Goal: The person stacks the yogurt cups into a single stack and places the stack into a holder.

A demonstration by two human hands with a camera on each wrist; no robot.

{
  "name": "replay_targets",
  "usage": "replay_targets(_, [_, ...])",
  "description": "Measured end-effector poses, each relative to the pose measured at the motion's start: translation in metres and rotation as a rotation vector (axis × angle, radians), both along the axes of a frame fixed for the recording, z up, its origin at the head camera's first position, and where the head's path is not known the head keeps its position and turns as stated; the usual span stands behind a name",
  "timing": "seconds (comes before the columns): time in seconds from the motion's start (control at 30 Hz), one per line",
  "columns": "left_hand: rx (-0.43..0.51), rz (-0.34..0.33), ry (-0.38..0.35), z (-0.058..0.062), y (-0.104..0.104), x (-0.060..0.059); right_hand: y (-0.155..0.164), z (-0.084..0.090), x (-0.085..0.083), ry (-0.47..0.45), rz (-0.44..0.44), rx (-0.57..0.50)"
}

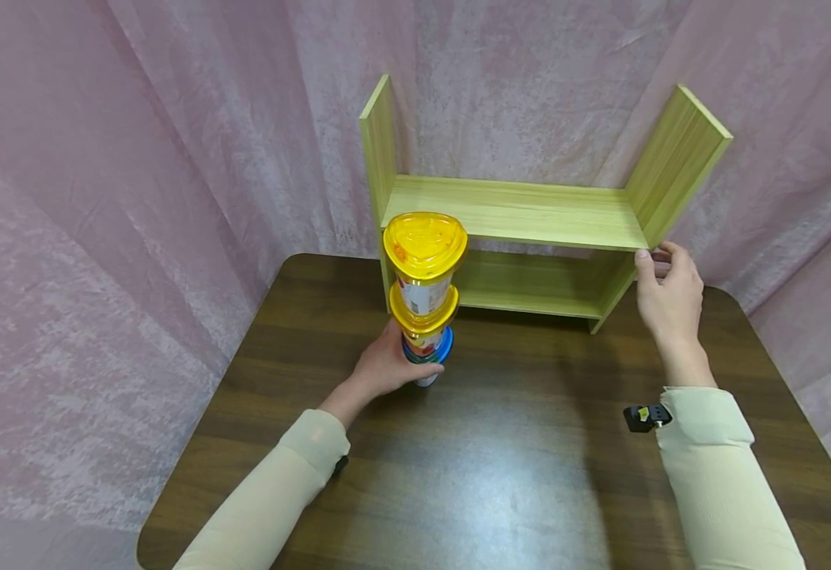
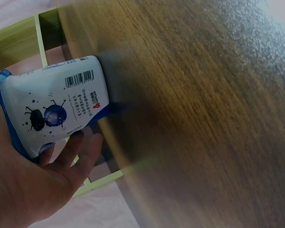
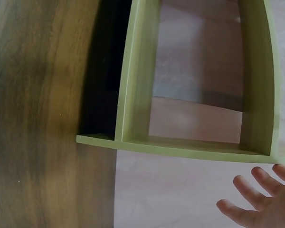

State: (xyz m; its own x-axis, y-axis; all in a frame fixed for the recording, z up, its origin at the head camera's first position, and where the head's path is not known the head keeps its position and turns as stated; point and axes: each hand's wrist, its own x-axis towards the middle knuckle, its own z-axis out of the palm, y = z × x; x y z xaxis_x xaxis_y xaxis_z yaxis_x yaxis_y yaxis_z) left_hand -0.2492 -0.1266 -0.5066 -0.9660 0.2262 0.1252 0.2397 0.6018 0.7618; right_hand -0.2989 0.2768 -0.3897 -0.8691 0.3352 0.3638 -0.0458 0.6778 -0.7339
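Three plastic tubs stand in a stack near the shelf's left side in the head view. The top tub (image 1: pixel 426 245) and the middle tub (image 1: pixel 424 317) have yellow lids; the top lid is rounded-triangular. Around the lowest one, a white tub with a blue lid (image 2: pixel 57 102), the thumb and fingers of my left hand (image 1: pixel 387 364) are curled. Its printed side and barcode show in the left wrist view; whether its base touches the table I cannot tell. My right hand (image 1: pixel 672 293) is at the right side of the wooden shelf (image 1: pixel 515 214), thumb by the board's front corner, fingers loosely extended (image 3: pixel 247 192).
The shelf has two boards between upright side panels (image 1: pixel 679 158) and stands at the back of a dark wooden table (image 1: pixel 515 443). A pink curtain (image 1: pixel 173 158) hangs behind and to the left. Small black cameras (image 1: pixel 646 417) are worn on the wrists.
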Motion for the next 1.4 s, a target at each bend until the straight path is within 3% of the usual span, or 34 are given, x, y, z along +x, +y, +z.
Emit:
replay_targets(0.4, [0.007,0.001,0.004,-0.001,0.001,0.000,0.002,-0.001,-0.008,-0.003,-0.019,0.013])
replay_targets(0.87, [0.004,-0.001,-0.004,-0.002,0.001,0.001,-0.001,0.006,-0.028,0.066,-0.128,0.035])
replay_targets(1.4, [0.072,-0.021,-0.005,-0.001,-0.003,-0.001,-0.006,0.003,-0.035,0.153,-0.186,0.026])
